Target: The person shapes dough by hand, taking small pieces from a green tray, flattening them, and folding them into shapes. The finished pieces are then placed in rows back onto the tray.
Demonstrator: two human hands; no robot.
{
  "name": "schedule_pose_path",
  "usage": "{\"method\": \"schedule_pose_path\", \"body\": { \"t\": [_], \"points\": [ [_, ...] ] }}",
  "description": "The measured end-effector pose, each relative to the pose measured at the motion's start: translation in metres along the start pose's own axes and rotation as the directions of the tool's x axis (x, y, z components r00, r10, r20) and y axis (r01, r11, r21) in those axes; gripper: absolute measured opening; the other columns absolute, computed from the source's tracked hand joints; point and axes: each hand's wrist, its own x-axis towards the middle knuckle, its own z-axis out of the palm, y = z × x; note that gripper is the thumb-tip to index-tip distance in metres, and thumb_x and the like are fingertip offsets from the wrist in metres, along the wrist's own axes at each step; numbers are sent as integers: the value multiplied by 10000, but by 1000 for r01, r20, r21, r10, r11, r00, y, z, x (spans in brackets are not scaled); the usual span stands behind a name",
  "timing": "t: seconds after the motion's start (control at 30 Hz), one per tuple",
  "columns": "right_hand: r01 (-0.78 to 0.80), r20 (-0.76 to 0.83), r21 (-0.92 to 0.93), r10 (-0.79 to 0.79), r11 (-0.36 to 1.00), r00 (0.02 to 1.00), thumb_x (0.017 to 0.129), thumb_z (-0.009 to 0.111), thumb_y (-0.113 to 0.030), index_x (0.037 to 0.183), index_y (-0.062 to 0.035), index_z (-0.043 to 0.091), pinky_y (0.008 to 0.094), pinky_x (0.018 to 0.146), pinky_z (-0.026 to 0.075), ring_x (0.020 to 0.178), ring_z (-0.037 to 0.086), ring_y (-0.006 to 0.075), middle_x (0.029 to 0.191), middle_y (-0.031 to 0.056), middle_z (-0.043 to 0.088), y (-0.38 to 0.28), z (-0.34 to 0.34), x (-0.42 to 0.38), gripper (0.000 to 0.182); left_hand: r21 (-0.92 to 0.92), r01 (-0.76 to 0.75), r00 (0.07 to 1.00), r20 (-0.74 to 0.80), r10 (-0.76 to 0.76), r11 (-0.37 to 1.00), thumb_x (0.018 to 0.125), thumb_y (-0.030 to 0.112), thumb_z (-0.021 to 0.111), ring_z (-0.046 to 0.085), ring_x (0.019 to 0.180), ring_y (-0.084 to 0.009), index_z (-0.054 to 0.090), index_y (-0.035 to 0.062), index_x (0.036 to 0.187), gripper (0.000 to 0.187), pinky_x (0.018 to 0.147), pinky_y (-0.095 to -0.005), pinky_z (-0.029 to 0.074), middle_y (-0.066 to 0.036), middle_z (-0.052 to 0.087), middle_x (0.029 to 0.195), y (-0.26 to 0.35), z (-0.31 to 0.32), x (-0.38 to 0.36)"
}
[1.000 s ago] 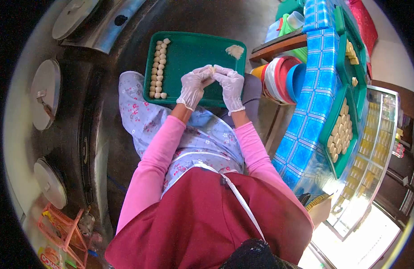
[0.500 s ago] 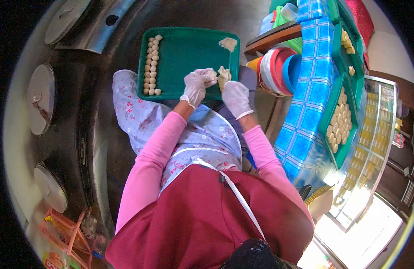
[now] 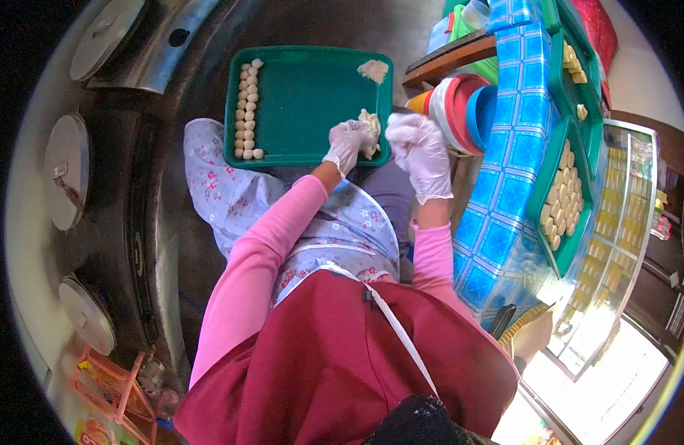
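Note:
On my lap lies a green tray [image 3: 305, 104], with rows of small pale dough balls [image 3: 245, 115] along its left side. My left hand [image 3: 349, 142], in a clear glove, is closed at the tray's lower right on a ragged lump of dough [image 3: 370, 132]. Just past the tray's right edge, my gloved right hand [image 3: 422, 156] is raised with its fingers curled together. Whatever may be inside those fingers cannot be made out. A patch of pale flour [image 3: 373, 71] lies in the tray's upper right corner.
To the right, a blue checked cloth [image 3: 497, 185] covers a table holding a green tray of round dough pieces [image 3: 563, 196]. Nested tubs [image 3: 460, 111] stand between it and my lap. At left are round metal lids [image 3: 66, 170] and an orange plastic basket [image 3: 116, 393].
My right hand has left the dough lump and moved right, off the tray, its fingers curling. My left hand has shifted right to the lump.

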Motion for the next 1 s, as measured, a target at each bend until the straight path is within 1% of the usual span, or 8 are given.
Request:
{"method": "schedule_pose_path", "body": {
  "t": [0.03,0.1,0.2,0.53,0.63,0.73,0.83,1.0],
  "points": [
    [-5,16,46,4,999,1000,740,695,-23,909,16,681,210,480,390,536,530,80,694,29,623,-13,1,-1,174,20,-37,999,26,37,999,803,6,656,655,777,-190,662,-37,962,165,700,-272,523,-105,686,925,-1,-4,-2],
    [39,-42,17,-38,999,998,763,682,-6,953,26,675,204,515,411,586,558,93,754,45,648,-9,2,9,192,-297,-1,998,57,19,955,844,12,630,664,851,-219,621,-56,1054,221,788,-281,534,-135,674,1006,1,-11,3],
    [83,-11,-49,-83,995,996,747,722,-1,1004,27,683,205,537,441,654,596,91,833,62,691,15,-7,24,261,-533,99,991,133,-33,840,859,-29,591,660,914,-235,579,-64,1127,270,822,-304,546,-146,653,1069,46,-23,-18],
    [53,-29,-388,-70,920,997,778,723,-73,917,20,691,211,549,441,598,575,95,753,38,665,61,12,50,170,-411,136,973,225,-45,901,839,6,656,639,947,-195,601,-57,1131,304,852,-286,533,-105,651,1066,80,-56,-44],
    [-18,-27,-146,15,989,1000,775,715,-73,919,12,692,218,545,475,641,624,105,784,65,682,56,25,52,169,-421,136,943,332,13,897,855,17,643,648,947,-180,595,-61,1154,312,860,-292,526,-103,665,1062,83,-55,-42],
    [24,49,-220,-13,975,999,780,698,-59,949,20,688,236,616,517,718,656,139,880,104,696,62,21,58,187,-352,15,963,258,81,936,859,3,628,650,949,-188,601,-78,1128,281,865,-294,527,-120,665,1061,86,-55,-49],
    [53,67,-103,-47,993,997,777,699,-53,958,33,685,245,662,518,747,653,144,932,107,696,67,24,59,201,-417,129,984,168,-63,900,858,-10,616,649,948,-203,610,-82,1100,253,860,-298,531,-139,664,1053,82,-59,-39],
    [365,108,-317,-349,875,931,740,704,-17,878,-12,715,265,744,503,802,646,148,910,64,695,72,28,47,138,-583,161,987,120,-111,796,856,-30,589,644,959,-213,621,-76,1069,221,857,-298,540,-146,656,1059,71,-65,-28]
  ]
}}
